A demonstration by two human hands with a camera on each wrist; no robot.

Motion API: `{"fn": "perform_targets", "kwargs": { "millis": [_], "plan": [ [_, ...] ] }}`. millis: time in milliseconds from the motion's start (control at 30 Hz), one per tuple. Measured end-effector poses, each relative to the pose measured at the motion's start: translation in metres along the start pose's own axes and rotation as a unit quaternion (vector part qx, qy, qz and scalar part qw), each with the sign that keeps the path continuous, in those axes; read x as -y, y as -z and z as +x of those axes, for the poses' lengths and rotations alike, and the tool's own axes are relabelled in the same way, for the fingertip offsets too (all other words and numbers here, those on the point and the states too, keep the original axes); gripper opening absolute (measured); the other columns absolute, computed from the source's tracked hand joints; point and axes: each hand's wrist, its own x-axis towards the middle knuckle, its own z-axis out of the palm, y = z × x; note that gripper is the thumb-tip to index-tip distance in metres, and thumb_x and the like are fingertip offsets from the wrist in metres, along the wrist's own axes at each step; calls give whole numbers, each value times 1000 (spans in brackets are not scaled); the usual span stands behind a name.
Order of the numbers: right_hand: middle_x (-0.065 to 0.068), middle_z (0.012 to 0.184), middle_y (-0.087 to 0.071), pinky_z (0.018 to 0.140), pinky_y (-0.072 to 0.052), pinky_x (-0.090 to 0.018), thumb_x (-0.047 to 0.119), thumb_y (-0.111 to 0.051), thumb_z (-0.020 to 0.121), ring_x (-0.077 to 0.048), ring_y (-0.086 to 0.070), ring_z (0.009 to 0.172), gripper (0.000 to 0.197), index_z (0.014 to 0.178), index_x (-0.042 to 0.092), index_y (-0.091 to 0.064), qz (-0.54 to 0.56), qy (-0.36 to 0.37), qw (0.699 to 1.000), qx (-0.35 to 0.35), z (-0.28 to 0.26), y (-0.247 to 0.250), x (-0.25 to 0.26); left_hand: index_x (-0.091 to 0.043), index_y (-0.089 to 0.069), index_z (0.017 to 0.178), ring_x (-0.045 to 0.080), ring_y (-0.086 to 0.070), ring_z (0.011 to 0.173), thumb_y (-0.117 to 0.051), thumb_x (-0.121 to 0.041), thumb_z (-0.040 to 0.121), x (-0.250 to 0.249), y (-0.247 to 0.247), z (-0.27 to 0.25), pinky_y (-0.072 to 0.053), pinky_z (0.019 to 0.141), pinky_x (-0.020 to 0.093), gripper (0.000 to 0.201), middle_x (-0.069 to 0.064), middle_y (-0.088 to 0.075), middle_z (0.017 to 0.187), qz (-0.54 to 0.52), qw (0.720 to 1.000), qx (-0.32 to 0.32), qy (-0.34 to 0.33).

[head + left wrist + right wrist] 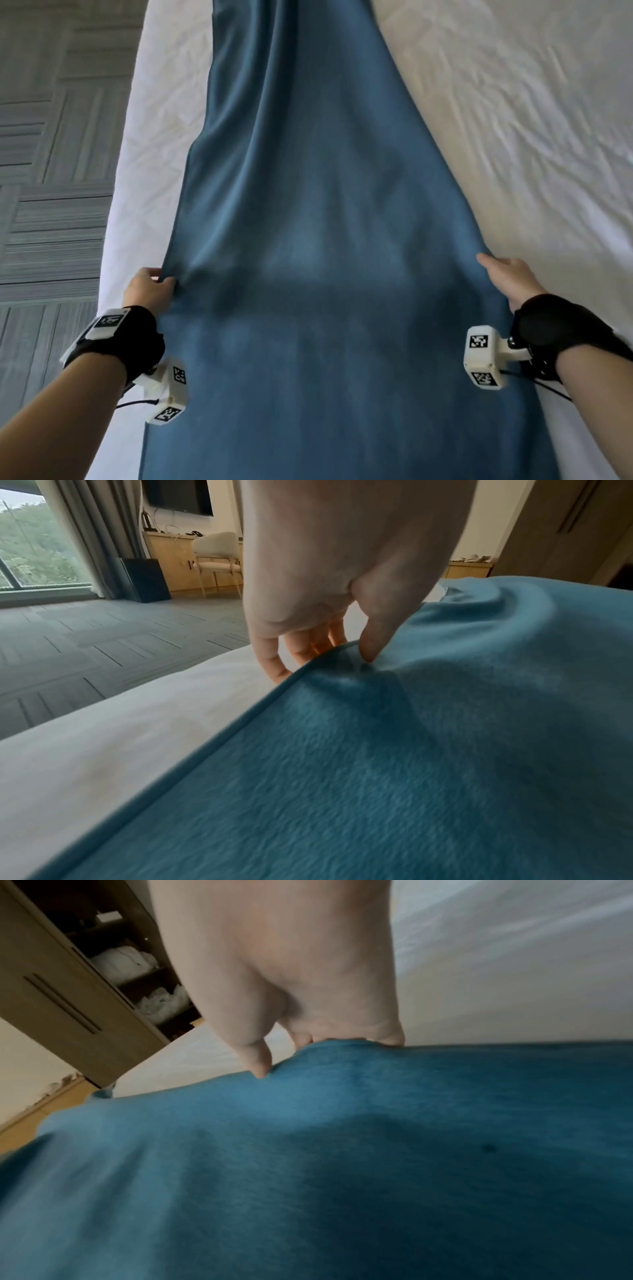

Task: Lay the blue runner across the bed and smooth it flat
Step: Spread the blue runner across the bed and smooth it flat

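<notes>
The blue runner (325, 205) stretches away from me across the white bed (513, 120), with long soft folds toward its far end. My left hand (161, 279) pinches the runner's left edge (329, 653), thumb on top and fingers under the hem. My right hand (493, 270) grips the right edge (329, 1047) the same way, thumb on the cloth and fingers tucked below. Between the hands the runner is lifted slightly and billows. Its near end runs out of the head view's bottom.
Grey patterned carpet (51, 171) lies left of the bed. The left wrist view shows a chair (215, 558), a desk and a window beyond the bed. An open wardrobe (85, 974) with folded linen stands past the far side.
</notes>
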Motion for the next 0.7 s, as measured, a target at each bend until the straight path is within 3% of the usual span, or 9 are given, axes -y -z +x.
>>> {"fn": "perform_targets", "kwargs": {
  "millis": [67, 133, 233, 300, 400, 500, 600, 700],
  "plan": [
    [-31, 116, -62, 91, -46, -43, 27, -57, 90, -38, -61, 106, 43, 104, -14, -61, -2, 2, 1000, -20, 13, -5, 11, 2, -52, 125, 40, -56, 114, -58, -15, 87, -10, -2, 7, -42, 98, 43, 42, 28, -60, 122, -11, 1000, -17, -12],
    [-28, 109, -65, 86, -46, -40, 22, -57, 88, -37, -62, 103, 38, 103, -12, -63, -10, 13, 999, -38, 24, -9, 20, -3, -47, 127, 39, -54, 114, -60, -15, 86, -21, -5, 11, -41, 98, 44, 46, 25, -60, 121, -44, 997, -59, -32],
    [-20, 88, -63, 75, -42, -34, 12, -57, 85, -29, -59, 86, 27, 100, -8, -66, -43, 43, 995, -73, 32, -12, 32, -9, -50, 115, 39, -57, 104, -57, -7, 85, -35, -11, 11, -44, 90, 45, 31, 23, -63, 113, -81, 987, -108, -84],
    [-23, 98, -66, 78, -43, -34, 10, -57, 84, -33, -62, 95, 24, 103, -4, -66, -63, 54, 988, -127, 31, -6, 36, -10, -61, 104, 38, -59, 98, -50, -2, 85, -38, -8, 13, -46, 85, 42, 24, 23, -66, 109, -57, 986, -118, -100],
    [-24, 114, -65, 93, -42, -37, 10, -58, 87, -39, -58, 109, 25, 109, -1, -61, -70, 69, 975, -200, 23, 10, 39, -14, -72, 96, 38, -60, 90, -43, 1, 81, -37, 0, 19, -48, 78, 41, 36, 22, -67, 106, -19, 985, -139, -97],
    [-29, 121, -58, 94, -40, -43, 7, -54, 90, -42, -53, 115, 27, 113, -6, -54, -113, 79, 973, -183, 16, 12, 41, -13, -70, 108, 43, -57, 103, -40, 2, 84, -38, 0, 21, -47, 97, 44, 41, 26, -57, 120, 3, 989, -117, -94],
    [-29, 136, -42, 98, -37, -52, 10, -58, 86, -43, -38, 128, 47, 127, -7, -42, -209, 82, 965, -139, -4, 3, 40, -14, -49, 134, 41, -42, 122, -48, -6, 87, -34, -6, 15, -31, 112, 38, 48, 30, -45, 132, 26, 996, -37, -78],
    [-23, 142, -36, 100, -33, -55, 10, -63, 80, -41, -29, 134, 63, 137, 2, -37, -296, 217, 923, -112, -47, -11, 19, -18, -31, 145, 38, -31, 134, -64, -12, 82, -16, -16, -7, -22, 116, 39, 71, 26, -32, 143, 13, 996, -10, -88]
  ]
}}
